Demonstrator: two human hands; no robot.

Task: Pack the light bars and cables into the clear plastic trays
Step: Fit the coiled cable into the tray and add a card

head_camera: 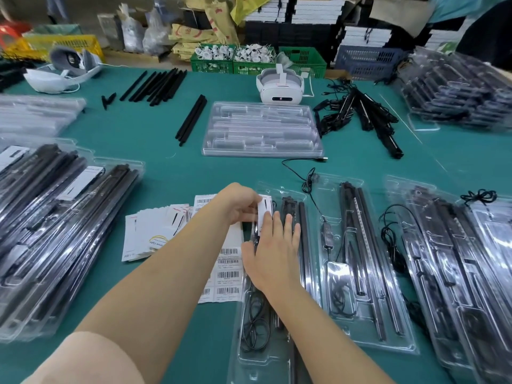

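Glossy clear plastic trays (368, 261) are glinting at lower right; matt black light bars (191, 120) are lying on smooth green table covering (166, 167).

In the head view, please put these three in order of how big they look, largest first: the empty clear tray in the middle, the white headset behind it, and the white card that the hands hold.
1. Empty clear tray, by far the largest.
2. White headset.
3. White card, the smallest, though it lies nearer the camera and the hands partly cover it.
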